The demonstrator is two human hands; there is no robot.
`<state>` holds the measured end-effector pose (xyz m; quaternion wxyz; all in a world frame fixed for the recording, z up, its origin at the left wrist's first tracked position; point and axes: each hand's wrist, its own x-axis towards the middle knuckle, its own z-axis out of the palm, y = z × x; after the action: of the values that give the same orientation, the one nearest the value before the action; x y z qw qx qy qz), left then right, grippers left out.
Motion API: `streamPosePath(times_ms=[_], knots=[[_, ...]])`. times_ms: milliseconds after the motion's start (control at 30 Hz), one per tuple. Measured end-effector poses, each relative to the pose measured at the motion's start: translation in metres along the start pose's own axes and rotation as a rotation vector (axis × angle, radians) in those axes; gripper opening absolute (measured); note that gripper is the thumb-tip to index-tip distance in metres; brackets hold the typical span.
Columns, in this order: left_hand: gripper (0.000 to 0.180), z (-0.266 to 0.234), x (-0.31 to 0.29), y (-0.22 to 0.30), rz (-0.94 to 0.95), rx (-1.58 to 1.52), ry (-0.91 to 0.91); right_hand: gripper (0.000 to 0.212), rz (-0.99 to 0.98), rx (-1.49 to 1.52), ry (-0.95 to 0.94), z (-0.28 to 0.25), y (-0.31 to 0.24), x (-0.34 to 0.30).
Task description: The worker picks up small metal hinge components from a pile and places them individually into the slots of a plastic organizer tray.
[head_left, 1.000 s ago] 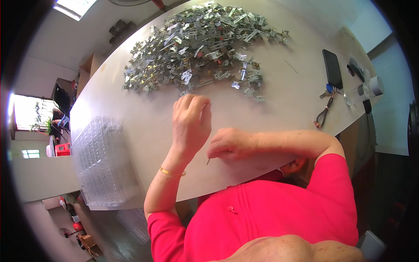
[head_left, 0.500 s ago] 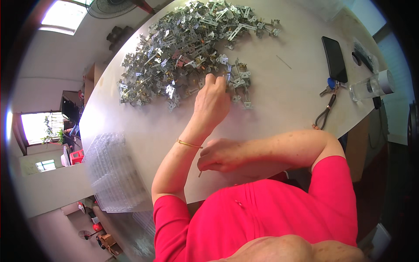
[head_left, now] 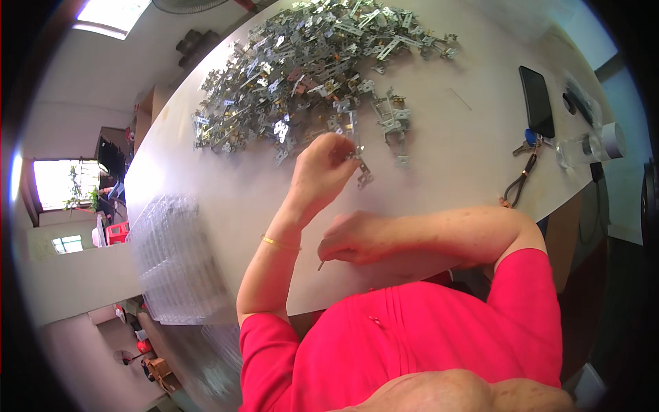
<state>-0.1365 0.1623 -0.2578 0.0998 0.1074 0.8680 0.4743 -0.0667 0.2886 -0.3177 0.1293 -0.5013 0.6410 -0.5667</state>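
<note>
My left hand [head_left: 321, 172] is closed, its fingertips pinching a small silvery metal bracket [head_left: 364, 178] that juts out to the right. It hovers just in front of a large heap of similar metal brackets [head_left: 281, 75]. A small cluster of brackets [head_left: 393, 123] lies apart from the heap, to the right of that hand. Nearer to me, my right hand [head_left: 351, 237] is closed around a thin rod [head_left: 320, 266]; only a short end of it sticks out below the fingers, and the rest is hidden.
Stacked clear plastic trays [head_left: 175, 261] stand at the left table edge. On the right are a black phone [head_left: 537, 101], keys on a dark cord [head_left: 525, 175] and a clear bottle with a white lid [head_left: 590, 145]. A thin straight pin [head_left: 460, 99] lies on the pale table [head_left: 446, 165].
My left hand has drawn back from the heap with a metal bracket now showing in its fingers. The right hand keeps its hold on the rod. The whole view has shifted slightly.
</note>
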Motion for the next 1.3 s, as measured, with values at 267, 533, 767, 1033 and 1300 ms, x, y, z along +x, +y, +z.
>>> streamPosePath(times_ms=[267,533,767,1033,1300], knots=[[0.025,-0.037,-0.077,-0.041,-0.192,-0.317,0.096,0.009,-0.126,-0.062,-0.015,0.002,0.010,0.002],[0.023,-0.042,-0.101,-0.069,-0.230,-0.392,0.122,0.014,-0.103,-0.157,-0.034,0.001,0.006,0.008],[0.019,-0.049,-0.109,-0.080,-0.275,-0.760,0.191,0.024,-0.014,-0.178,-0.063,-0.002,-0.006,0.010],[0.017,-0.082,-0.131,-0.097,-0.279,-0.710,0.275,0.019,0.021,-0.307,0.097,-0.014,-0.024,0.023],[0.012,-0.098,-0.141,-0.091,-0.459,-0.390,0.200,0.015,-0.206,-0.673,-0.147,-0.011,-0.011,0.041]])
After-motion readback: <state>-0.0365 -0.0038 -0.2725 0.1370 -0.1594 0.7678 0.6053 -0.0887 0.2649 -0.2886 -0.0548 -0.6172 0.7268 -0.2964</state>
